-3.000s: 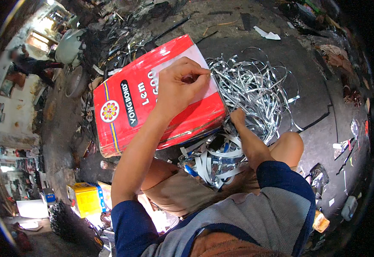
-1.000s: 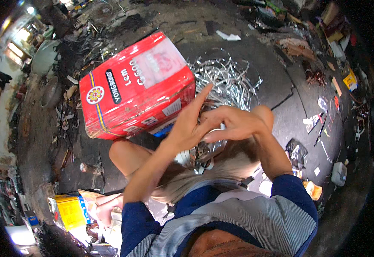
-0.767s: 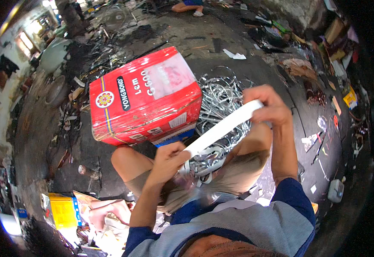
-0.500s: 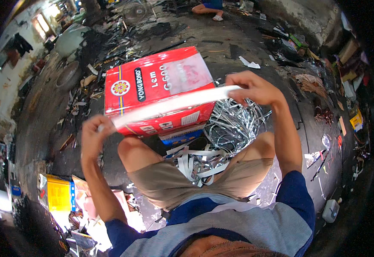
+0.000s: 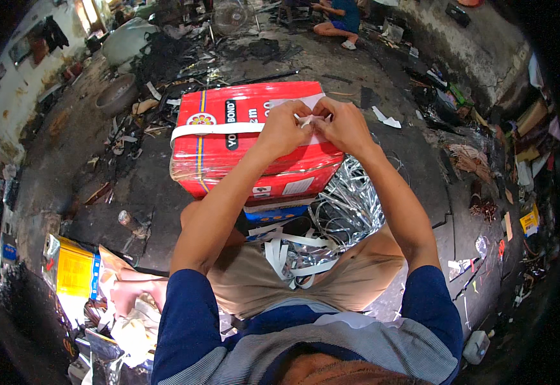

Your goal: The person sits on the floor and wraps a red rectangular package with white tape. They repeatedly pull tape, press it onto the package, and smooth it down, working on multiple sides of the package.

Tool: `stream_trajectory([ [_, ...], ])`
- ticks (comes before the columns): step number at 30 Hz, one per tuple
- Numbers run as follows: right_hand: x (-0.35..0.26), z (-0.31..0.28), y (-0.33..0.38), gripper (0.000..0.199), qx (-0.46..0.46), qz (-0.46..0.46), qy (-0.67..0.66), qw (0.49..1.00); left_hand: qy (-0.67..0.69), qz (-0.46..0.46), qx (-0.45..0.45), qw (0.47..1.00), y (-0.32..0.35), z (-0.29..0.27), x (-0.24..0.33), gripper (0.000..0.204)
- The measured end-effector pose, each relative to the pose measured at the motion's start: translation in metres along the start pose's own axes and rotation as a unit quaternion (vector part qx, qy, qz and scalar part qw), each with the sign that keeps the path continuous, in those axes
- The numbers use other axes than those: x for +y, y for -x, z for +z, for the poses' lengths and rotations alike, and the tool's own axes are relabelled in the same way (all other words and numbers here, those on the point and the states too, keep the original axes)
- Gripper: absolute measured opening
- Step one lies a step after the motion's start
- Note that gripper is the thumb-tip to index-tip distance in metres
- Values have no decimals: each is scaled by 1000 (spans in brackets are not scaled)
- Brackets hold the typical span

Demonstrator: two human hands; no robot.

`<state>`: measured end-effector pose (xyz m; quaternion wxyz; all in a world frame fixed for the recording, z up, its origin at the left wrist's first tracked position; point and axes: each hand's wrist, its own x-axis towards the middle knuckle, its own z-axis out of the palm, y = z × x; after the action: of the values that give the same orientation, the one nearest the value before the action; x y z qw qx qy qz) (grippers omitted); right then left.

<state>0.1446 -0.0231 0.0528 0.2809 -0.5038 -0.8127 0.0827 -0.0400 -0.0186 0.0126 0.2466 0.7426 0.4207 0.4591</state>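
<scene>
In front of me stands a red cardboard box (image 5: 273, 165) with wrinkled clear tape on it. A long white strip (image 5: 219, 128) lies across its top, with one end bending down past the left edge. Above the box's right half, my left hand (image 5: 284, 130) is closed on the strip in a pinch. My right hand (image 5: 342, 127) is beside it, fingertips almost touching the left ones and pinching the strip's crumpled pale end. Palms and curled fingers hide part of the strip.
Below the red box is a blue box (image 5: 276, 213). Silvery strips (image 5: 357, 196) heap at its right, with cut white strips (image 5: 283, 260) between my legs. A yellow tin (image 5: 75, 273) stands at left among scraps. Far off, a person (image 5: 339, 22) squats near a fan (image 5: 232, 18).
Both hands have come together over the box's right half from being wide apart. The white strip, earlier stretched in the air between them, now lies on the box top.
</scene>
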Motion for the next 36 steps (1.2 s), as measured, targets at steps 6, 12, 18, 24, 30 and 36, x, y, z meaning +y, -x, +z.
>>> stream_trajectory([
  [6,16,-5,15,17,56,-60,22,996,-7,11,34,999,0,20,-8,20],
  [12,25,-2,23,18,63,-80,-37,994,-66,90,41,993,7,21,-8,15],
  [18,33,-8,25,18,54,-153,-15,987,-55,97,32,993,9,20,-9,16],
  [24,37,-16,11,17,6,-148,-81,986,55,26,37,997,5,21,-11,18],
  [30,47,-2,12,17,50,-72,-121,989,1,37,46,998,1,21,-8,13],
  [36,41,20,13,15,75,70,-263,959,-18,26,62,998,-1,21,-10,12],
])
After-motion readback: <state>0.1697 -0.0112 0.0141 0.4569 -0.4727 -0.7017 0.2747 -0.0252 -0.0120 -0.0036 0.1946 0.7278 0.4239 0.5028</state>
